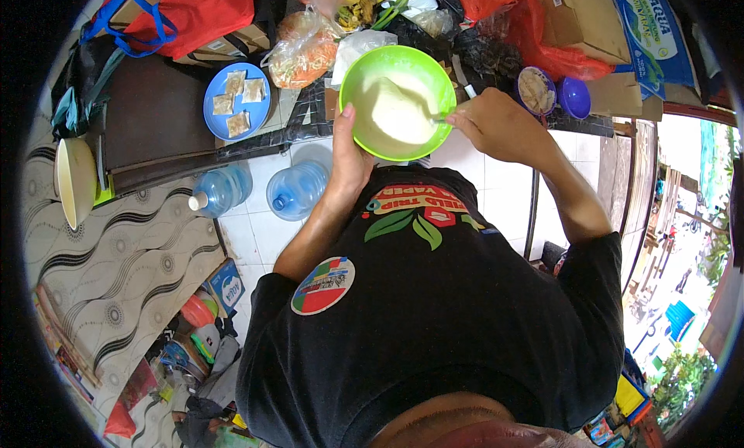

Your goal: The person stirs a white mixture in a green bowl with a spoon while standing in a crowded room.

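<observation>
My left hand (353,151) grips the left rim of a lime-green plastic bowl (348,82), its thumb over the edge. Pale, creamy batter (401,114) fills the lower part of the bowl. At the right rim, my right hand (479,122) is closed on the thin handle of a utensil whose far end lies in the batter; its kind cannot be told. A blue plate (218,118) with several flat, pale square pieces (238,124) is to the left. Beyond my right hand, one purple bowl (536,90) holds pale pieces, beside another purple bowl (575,98).
Behind the bowl are a plastic bag of shredded vegetables (302,61), bananas (363,3) and a white-handled knife (465,79). Two large blue water jugs (224,189) (298,189) are on the tiled floor at left. Cardboard boxes (581,23) stand at back right.
</observation>
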The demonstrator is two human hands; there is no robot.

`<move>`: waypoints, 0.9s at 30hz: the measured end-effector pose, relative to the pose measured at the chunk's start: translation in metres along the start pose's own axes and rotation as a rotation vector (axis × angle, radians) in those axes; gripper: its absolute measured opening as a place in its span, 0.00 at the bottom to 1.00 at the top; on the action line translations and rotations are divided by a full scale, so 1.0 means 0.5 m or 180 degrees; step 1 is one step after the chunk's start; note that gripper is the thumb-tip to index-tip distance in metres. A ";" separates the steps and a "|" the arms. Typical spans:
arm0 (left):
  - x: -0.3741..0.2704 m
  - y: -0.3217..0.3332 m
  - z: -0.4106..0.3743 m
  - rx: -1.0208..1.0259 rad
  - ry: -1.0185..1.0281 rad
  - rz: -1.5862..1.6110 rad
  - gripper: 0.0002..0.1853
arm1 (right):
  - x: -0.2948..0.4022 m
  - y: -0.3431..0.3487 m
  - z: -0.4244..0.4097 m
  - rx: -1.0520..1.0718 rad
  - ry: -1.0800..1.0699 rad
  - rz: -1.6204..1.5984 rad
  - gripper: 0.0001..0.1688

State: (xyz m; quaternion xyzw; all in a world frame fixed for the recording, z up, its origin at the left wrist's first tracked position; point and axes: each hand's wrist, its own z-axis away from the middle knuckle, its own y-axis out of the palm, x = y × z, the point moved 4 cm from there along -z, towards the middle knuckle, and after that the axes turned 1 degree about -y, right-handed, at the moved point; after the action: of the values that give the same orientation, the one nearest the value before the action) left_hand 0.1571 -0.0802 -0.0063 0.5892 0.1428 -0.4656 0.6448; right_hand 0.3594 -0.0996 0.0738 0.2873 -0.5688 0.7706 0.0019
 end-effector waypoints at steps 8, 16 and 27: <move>-0.001 0.001 -0.005 -0.0064 0.0035 0.0025 0.35 | -0.001 -0.008 -0.002 0.0284 0.0160 -0.0149 0.16; -0.007 0.005 0.001 -0.0036 -0.0006 0.0084 0.36 | -0.006 0.000 -0.004 0.0060 -0.0056 0.0048 0.17; -0.004 0.002 -0.001 -0.0036 0.0033 0.0020 0.36 | 0.007 -0.037 -0.015 -0.0133 -0.0011 -0.0517 0.20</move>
State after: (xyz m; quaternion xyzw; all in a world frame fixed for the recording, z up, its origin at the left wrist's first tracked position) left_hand 0.1568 -0.0792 -0.0042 0.5884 0.1469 -0.4597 0.6488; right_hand 0.3591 -0.0875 0.0900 0.3337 -0.5596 0.7554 0.0693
